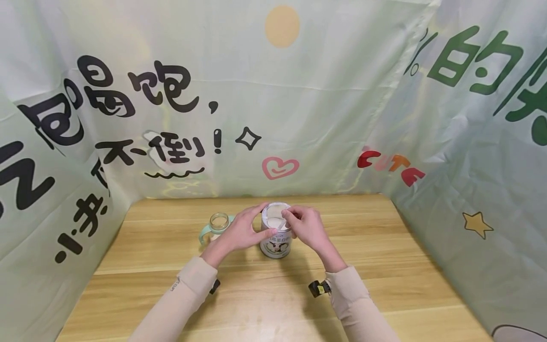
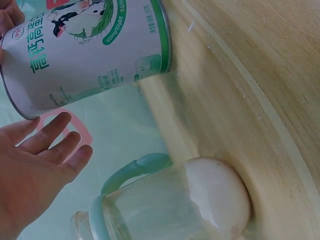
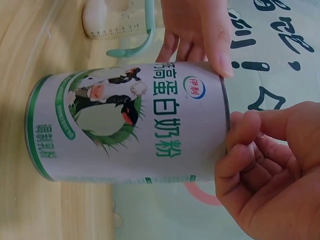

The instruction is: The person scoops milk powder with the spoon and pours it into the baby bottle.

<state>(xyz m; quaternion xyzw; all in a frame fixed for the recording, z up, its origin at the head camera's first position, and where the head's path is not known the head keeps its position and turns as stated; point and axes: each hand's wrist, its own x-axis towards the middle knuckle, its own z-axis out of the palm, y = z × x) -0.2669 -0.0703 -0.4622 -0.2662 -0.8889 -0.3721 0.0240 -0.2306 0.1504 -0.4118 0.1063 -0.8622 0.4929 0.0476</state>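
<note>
A white milk powder can [image 1: 275,248] with green trim and a cow picture stands upright on the table. My left hand [image 1: 243,230] holds it at the top, thumb on the near side by the rim and fingers along the far left; in the left wrist view several of its fingers are stretched out beside the can. With curled fingers my right hand [image 3: 272,165] pinches a pale seal [image 1: 278,210] at the right of the can's top. Left of the can, partly behind my left hand, is an open baby bottle [image 2: 150,210] with mint handles and white powder at its bottom.
The wooden table [image 1: 376,285] reaches back to a printed cloth wall [image 1: 325,118], with more cloth at both sides. A few white specks [image 2: 191,25] lie on the wood. A black wrist camera [image 1: 318,288] sits under my right sleeve.
</note>
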